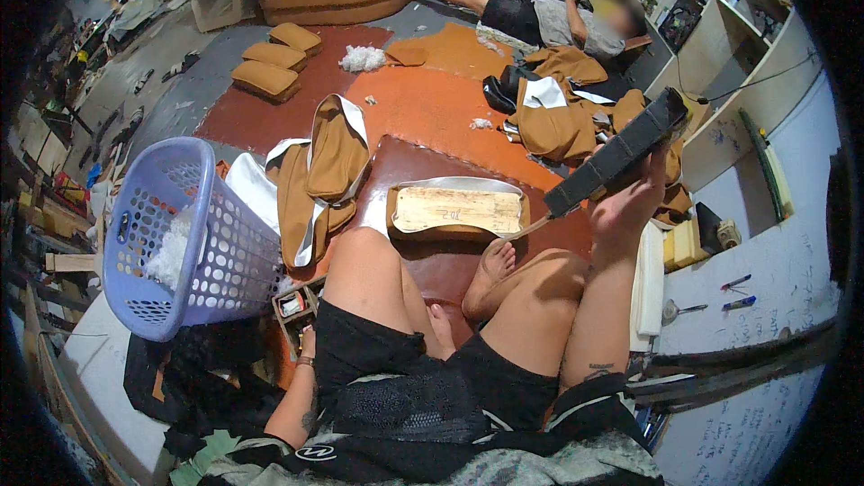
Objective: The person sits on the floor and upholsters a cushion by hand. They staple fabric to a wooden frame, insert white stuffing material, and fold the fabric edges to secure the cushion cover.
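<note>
Black shorts (364,337) are shown nearest, legs folded round the work. Over on the left, a lilac basket (192,274) is seen, white stuffing (171,254) heaped inside. Just beside it, the box (311,291) is being dipped into by the left hand (308,342); whether its fingers are together or apart cannot be told. Brown covers (297,182) are slumped next along. Now the panel (457,209), laid on the dark red mat (409,162) before the feet: light and stiff through the board, soft at the padding, by the look of it, and best gripped by its two short ends. Pale, marked wood is faced upward, edged with white and brown cloth. Right again, the black bar (612,157) is held aloft, slanting, by the right hand (633,201), fingers apparently clamped on its far end, though partly hidden. Rigid and fairly weighty, it may be judged; dark and blocky, scored into segments.
</note>
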A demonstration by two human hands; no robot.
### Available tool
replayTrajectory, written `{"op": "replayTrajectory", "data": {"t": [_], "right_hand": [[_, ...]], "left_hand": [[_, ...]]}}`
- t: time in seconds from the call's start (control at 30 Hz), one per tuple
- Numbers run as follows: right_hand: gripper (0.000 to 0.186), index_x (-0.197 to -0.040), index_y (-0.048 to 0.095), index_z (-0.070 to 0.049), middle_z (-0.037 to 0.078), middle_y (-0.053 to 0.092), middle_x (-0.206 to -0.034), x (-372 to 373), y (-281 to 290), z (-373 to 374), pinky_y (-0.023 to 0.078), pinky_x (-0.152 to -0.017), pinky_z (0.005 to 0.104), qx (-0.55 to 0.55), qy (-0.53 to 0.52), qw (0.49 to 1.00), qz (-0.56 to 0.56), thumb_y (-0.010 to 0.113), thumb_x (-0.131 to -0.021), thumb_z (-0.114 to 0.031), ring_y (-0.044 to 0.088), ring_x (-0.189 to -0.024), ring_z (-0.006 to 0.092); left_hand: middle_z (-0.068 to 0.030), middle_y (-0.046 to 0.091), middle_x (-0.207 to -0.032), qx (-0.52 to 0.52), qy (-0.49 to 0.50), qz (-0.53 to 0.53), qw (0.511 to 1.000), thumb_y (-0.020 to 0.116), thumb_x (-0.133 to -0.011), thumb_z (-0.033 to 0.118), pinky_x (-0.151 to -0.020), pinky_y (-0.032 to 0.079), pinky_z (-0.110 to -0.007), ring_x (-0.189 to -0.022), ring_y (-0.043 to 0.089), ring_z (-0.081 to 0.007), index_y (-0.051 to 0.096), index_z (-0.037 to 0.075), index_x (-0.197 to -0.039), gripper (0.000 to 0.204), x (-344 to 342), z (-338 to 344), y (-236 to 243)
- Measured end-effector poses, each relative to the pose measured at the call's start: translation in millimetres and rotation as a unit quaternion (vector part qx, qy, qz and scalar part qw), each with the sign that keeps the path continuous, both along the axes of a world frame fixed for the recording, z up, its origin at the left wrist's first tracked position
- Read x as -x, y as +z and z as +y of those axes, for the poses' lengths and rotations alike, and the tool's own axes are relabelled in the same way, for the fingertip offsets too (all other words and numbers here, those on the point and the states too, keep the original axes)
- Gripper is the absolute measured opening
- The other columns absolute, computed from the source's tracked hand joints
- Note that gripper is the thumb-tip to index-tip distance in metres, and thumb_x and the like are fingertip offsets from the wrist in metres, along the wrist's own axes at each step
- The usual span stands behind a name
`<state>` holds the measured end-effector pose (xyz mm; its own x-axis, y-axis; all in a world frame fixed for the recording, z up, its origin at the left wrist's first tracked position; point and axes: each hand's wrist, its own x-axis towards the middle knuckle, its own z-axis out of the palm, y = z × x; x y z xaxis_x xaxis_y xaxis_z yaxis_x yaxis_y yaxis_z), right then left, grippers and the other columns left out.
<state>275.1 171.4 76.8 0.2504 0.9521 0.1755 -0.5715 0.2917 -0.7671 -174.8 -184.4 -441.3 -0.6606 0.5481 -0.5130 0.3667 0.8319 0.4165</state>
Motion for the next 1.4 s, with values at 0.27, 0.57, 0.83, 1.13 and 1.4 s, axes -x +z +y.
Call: {"op": "replayTrajectory", "data": {"t": [0.27,0.57,0.83,1.13,1.4], "right_hand": [[0.056,-0.145,0.057,-0.013,0.002,0.064,-0.131,13,7,-4,0.043,-0.111,0.0415,-0.002,-0.014,1.0,-0.015,0.055,-0.107,-0.054,0.06,-0.122,0.0211],[0.054,-0.143,0.058,-0.012,0.004,0.063,-0.128,-1,1,-6,0.045,-0.109,0.0449,0.04,0.005,0.999,0.003,0.054,-0.107,-0.052,0.058,-0.122,0.0218],[0.052,-0.144,0.058,-0.013,0.002,0.063,-0.131,-4,-2,-2,0.045,-0.108,0.0418,0.022,0.026,0.999,0.012,0.054,-0.108,-0.051,0.058,-0.121,0.0205],[0.061,-0.138,0.059,-0.011,0.004,0.063,-0.117,-9,-16,-2,0.052,-0.092,0.0406,-0.071,0.048,0.995,-0.049,0.058,-0.102,-0.06,0.062,-0.104,0.0214],[0.051,-0.132,0.064,-0.012,0.003,0.063,-0.096,10,14,-29,0.052,-0.074,0.0346,-0.028,0.061,0.997,-0.023,0.056,-0.104,-0.054,0.061,-0.084,0.0179]], "left_hand": [[-0.0196,0.079,-0.096,-0.033,-0.005,0.076,0.997,0.071,-0.091,0.057,-0.086,0.058,-0.048,-0.096,0.076,-0.0384,0.082,0.005,-0.091,0.053,13,-10,-3],[-0.0173,0.079,-0.091,0.003,0.005,0.071,0.997,0.063,-0.099,0.048,-0.083,0.058,-0.049,-0.089,0.076,-0.0393,0.084,0.009,-0.089,0.045,-9,-10,74],[-0.0193,0.079,-0.104,0.056,-0.118,0.048,0.99,0.062,-0.097,0.049,-0.087,0.059,-0.043,-0.102,0.075,-0.0366,0.081,0.007,-0.101,0.047,9,-1,30],[-0.0128,0.08,-0.095,-0.017,-0.047,0.064,0.997,0.08,-0.081,0.056,-0.082,0.058,-0.043,-0.092,0.076,-0.0326,0.08,0.009,-0.087,0.048,1,-11,18],[-0.0095,0.081,-0.092,-0.065,0.165,0.012,0.984,0.097,-0.069,0.044,-0.085,0.058,-0.041,-0.089,0.077,-0.0283,0.082,0.01,-0.084,0.04,-25,-7,74]]}}
